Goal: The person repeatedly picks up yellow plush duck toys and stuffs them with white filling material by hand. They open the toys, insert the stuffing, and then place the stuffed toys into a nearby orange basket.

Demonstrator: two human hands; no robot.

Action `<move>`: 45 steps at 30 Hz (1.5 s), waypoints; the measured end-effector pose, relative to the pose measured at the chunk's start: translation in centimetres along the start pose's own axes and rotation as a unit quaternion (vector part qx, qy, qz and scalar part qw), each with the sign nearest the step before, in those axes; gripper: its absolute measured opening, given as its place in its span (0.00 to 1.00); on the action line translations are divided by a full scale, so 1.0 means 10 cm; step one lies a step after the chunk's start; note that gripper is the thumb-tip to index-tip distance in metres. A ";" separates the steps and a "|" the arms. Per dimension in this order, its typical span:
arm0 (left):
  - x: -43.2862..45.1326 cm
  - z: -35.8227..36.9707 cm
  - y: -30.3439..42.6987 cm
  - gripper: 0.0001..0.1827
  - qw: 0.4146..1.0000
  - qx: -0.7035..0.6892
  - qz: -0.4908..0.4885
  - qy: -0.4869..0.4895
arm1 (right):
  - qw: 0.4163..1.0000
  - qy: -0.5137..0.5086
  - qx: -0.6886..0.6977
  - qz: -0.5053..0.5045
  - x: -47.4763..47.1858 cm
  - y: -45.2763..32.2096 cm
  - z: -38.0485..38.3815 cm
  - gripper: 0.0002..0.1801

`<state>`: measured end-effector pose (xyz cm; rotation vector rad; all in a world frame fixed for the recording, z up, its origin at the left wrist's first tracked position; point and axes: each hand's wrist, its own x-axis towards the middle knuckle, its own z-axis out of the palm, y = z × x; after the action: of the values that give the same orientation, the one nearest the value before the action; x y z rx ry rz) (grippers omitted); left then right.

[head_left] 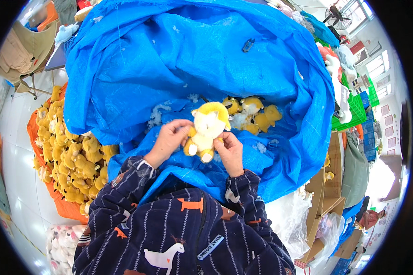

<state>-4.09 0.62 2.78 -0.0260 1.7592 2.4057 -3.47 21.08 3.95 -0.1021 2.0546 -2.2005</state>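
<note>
A yellow and cream plush toy animal [207, 129] faces up between my hands, over a blue tarpaulin [199, 58]. My left hand [171, 140] pinches the toy's arm on the picture's left side. At the other side, my right hand [230, 151] has its thumb and fingers closed on the opposite arm. Several more yellow plush toys [267, 118] lie in a fold of the tarpaulin beyond my right hand, with white stuffing fluff [239, 120] among them. Tufts of fluff [156, 115] also cling to the tarpaulin near my left hand.
To the left, a large heap of yellow plush pieces [72, 154] rests on an orange sheet [60, 202] on the floor. A small dark object [248, 45] lies on the tarpaulin's far part. Green crates [356, 110] and cardboard boxes [334, 172] stand at the right. A person [370, 218] is far off.
</note>
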 end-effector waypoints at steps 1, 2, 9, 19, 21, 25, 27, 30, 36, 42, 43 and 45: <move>0.03 -0.07 0.05 0.10 0.999 -0.018 -0.013 0.032 | 1.000 0.003 -0.001 -0.006 0.00 -0.01 0.00 0.07; 0.07 -0.15 0.05 0.10 0.998 -0.017 0.004 0.061 | 1.000 0.007 -0.002 -0.012 0.00 -0.03 -0.01 0.07; 0.00 0.13 0.55 0.18 0.904 0.353 0.241 0.031 | 0.999 -0.002 -0.038 -0.019 -0.01 -0.02 -0.03 0.06; -0.03 0.08 0.26 0.21 1.000 0.002 0.011 -0.011 | 0.989 -0.048 -0.113 -0.078 -0.05 -0.06 0.02 0.07; -0.12 0.19 0.20 0.18 0.999 0.027 0.002 -0.026 | 0.970 -0.080 -0.188 -0.131 -0.08 -0.14 0.11 0.07; -0.11 0.12 0.05 0.14 0.991 0.102 0.074 0.047 | 0.987 -0.101 -0.120 -0.038 -0.09 -0.08 0.10 0.18; -0.13 0.14 0.02 0.12 0.976 0.168 0.107 0.082 | 0.995 -0.042 -0.087 -0.031 -0.11 -0.22 0.20 0.27; -0.17 0.26 -0.03 0.11 0.960 0.218 0.123 0.127 | 0.947 -0.017 -0.298 -0.118 -0.11 -0.25 0.40 0.27; -0.16 0.00 0.00 0.21 1.000 -0.002 -0.023 0.001 | 0.961 0.003 -0.267 -0.069 -0.11 -0.12 0.40 0.23; -0.19 0.08 -0.07 0.18 0.940 0.303 0.142 0.064 | 0.941 -0.022 -0.303 -0.149 -0.14 -0.14 0.47 0.19; -0.17 0.08 -0.11 0.16 0.921 0.339 0.170 0.090 | 0.938 -0.024 -0.308 -0.155 -0.16 -0.14 0.49 0.17; -0.08 0.04 -0.15 0.13 0.896 0.386 0.192 0.105 | 0.932 -0.018 -0.313 -0.180 -0.15 -0.08 0.52 0.16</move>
<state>-3.08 1.33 1.61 0.1806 2.9328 1.7574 -1.26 16.16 5.17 -0.6179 2.8121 -1.5717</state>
